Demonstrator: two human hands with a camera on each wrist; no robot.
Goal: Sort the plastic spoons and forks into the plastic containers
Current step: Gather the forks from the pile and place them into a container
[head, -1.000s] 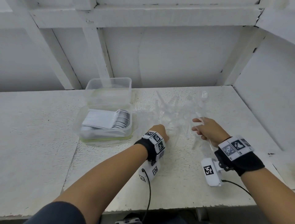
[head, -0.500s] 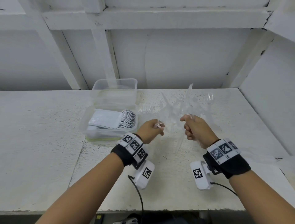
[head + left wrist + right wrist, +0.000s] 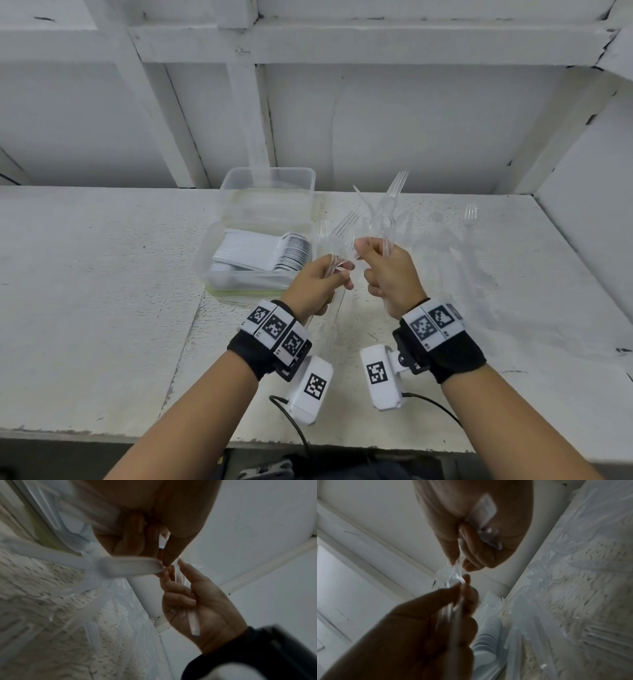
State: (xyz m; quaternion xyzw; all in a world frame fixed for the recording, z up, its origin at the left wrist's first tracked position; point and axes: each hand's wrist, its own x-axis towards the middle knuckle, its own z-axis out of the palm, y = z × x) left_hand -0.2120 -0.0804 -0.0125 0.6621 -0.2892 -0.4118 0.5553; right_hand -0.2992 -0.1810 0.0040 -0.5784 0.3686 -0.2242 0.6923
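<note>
My left hand (image 3: 325, 279) is raised above the table and grips a clear plastic fork (image 3: 343, 230) with its tines pointing up. Right beside it, my right hand (image 3: 385, 270) holds a bunch of clear forks (image 3: 388, 202) that stand upright and fan out. The two hands nearly touch. In the left wrist view my left hand (image 3: 159, 540) pinches a fork handle (image 3: 132, 568). In the right wrist view my right hand (image 3: 471, 543) clasps fork handles (image 3: 485, 511). A near container (image 3: 205, 260) holds stacked white spoons (image 3: 270, 251). A clear container (image 3: 267, 195) stands behind it.
More clear forks (image 3: 442, 240) lie scattered on the white table (image 3: 102, 308) to the right of my hands. A white wall with beams rises behind, and a side wall (image 3: 589, 205) closes the right end. The table's front edge is near my forearms.
Both hands have lifted off the table and come together toward the middle, each carrying forks up from the scattered pile. The view has tilted up slightly.
</note>
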